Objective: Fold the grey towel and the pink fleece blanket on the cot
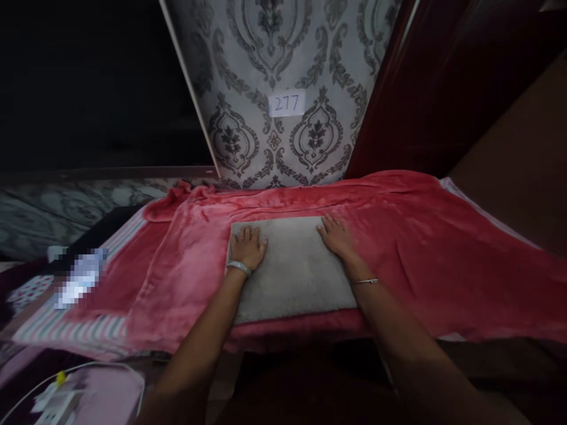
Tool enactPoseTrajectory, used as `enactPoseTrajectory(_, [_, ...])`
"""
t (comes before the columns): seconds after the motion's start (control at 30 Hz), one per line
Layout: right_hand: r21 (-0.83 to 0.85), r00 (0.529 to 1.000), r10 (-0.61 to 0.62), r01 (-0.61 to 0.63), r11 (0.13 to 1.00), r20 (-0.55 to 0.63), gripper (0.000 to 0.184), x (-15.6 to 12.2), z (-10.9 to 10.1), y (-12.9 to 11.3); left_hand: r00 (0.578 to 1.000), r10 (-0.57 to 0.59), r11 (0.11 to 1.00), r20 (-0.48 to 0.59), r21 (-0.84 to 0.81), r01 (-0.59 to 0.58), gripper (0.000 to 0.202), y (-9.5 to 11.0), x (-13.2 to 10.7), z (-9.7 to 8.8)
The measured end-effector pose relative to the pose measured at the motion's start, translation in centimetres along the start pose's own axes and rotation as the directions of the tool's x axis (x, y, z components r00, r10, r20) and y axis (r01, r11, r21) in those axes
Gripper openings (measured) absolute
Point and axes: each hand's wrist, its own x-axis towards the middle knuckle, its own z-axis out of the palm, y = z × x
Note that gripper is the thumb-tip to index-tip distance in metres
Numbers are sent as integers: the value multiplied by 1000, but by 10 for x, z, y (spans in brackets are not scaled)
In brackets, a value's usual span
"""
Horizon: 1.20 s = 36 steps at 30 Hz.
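Note:
A folded grey towel lies flat on a red fleece blanket spread over a table. My left hand rests palm down on the towel's far left corner, fingers stretched out flat. My right hand lies flat on the towel's far right corner, fingers extended too. Neither hand grips anything. A bangle sits on each wrist.
A striped cloth shows under the blanket at the left. A white charger and cable lie at the lower left. A patterned wall panel with a label reading 277 stands behind. A dark wooden surface rises at the right.

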Motion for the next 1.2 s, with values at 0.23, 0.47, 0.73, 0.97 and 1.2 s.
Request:
enactPoseTrajectory(0.23, [-6,999,7,-8,1000,-47,60,2,-12,-23,998,13,977,-57,-210,-25,51,-33,-1,-22])
enactPoseTrajectory(0.47, [-5,880,-473,474,881,42,59,-16,-7,-184,1000,8,984,-8,-178,-9,56,-57,9,-29])
enactPoseTrajectory(0.73, [8,868,-464,470,883,180,59,-18,25,-194,999,41,989,16,-145,-38,55,-65,5,8])
enactPoseTrajectory(0.97, [-143,987,-100,118,983,127,60,-8,-11,-60,999,33,994,36,-104,-29,58,-63,7,7])
enactPoseTrajectory(1.2, [-11,991,129,-130,991,-21,65,-49,-33,11,996,4,985,91,-175,12,58,-61,10,-16])
